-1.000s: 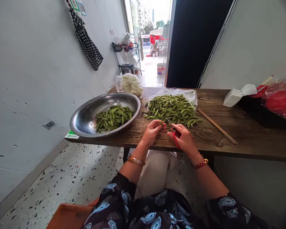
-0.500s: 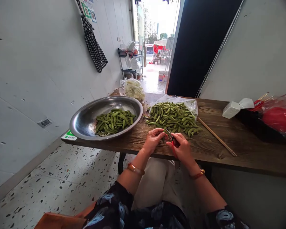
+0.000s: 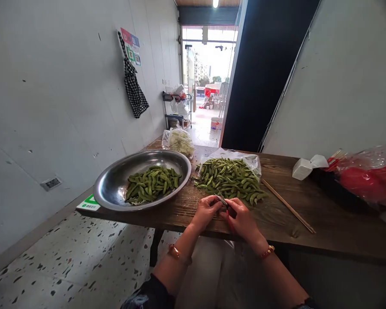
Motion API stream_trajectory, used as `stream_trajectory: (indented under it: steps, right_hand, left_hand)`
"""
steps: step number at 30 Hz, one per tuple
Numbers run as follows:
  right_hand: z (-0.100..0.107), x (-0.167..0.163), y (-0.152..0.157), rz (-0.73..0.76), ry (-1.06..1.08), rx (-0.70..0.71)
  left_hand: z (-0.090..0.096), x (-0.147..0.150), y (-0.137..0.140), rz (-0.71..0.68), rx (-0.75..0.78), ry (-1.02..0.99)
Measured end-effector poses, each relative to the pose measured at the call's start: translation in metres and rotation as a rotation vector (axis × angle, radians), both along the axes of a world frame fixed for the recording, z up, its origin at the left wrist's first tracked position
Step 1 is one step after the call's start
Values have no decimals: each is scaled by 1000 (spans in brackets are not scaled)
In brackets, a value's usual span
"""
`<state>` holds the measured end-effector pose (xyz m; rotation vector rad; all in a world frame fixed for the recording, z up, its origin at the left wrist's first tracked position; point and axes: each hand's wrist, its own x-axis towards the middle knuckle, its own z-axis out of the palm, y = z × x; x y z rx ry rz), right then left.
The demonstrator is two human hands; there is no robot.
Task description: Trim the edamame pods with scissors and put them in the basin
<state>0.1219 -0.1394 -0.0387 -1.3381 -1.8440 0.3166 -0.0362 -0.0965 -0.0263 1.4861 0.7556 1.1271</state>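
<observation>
The scissors [image 3: 229,216] had swung leftward, right hand [image 3: 242,218] gripping; the left hand [image 3: 207,211] seemingly pinched a hidden pod. The trim apparently needed steadiness next.

Red-handled scissors [image 3: 223,201], tips up-left; green pods [image 3: 228,176] (curved) heaped partly on plastic [image 3: 252,162], more in basin [image 3: 108,189].

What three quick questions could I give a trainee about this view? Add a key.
1. Which hand holds the red-handled scissors?
2. True or false: the metal basin sits to the left of the pod pile.
3. Pick one. Lying on the table, just right of the pile: (a) a bucket; (b) thin sticks; (c) a checked cloth.

Key: 1. The right hand. 2. True. 3. b.
</observation>
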Motion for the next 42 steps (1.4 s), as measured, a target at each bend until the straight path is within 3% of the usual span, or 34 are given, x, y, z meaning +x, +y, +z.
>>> stream_trajectory:
  steps: [13,18,25,30,35,38,42]
  right_hand:
    - [-5,3,0,6,-17,58]
    - [-3,6,-1,-12,-30,59]
    - [-5,10,0,-139,55,135]
    - [-8,11,1,-109,50,150]
    - [-8,9,0,-83,11,120]
    - [-9,8,0,-36,-24,98]
    - [-9,8,0,-35,-10,115]
  left_hand:
    - [9,-5,-3,-68,3,61]
    - [4,-2,1,-58,-56,8]
    - [-5,1,5,19,-302,-277]
    - [-4,-3,8,54,-444,-554]
    - [-7,-7,10,95,-494,-669]
    - [-7,-6,8,49,-485,-649]
    - [-5,-3,4,-61,-402,-471]
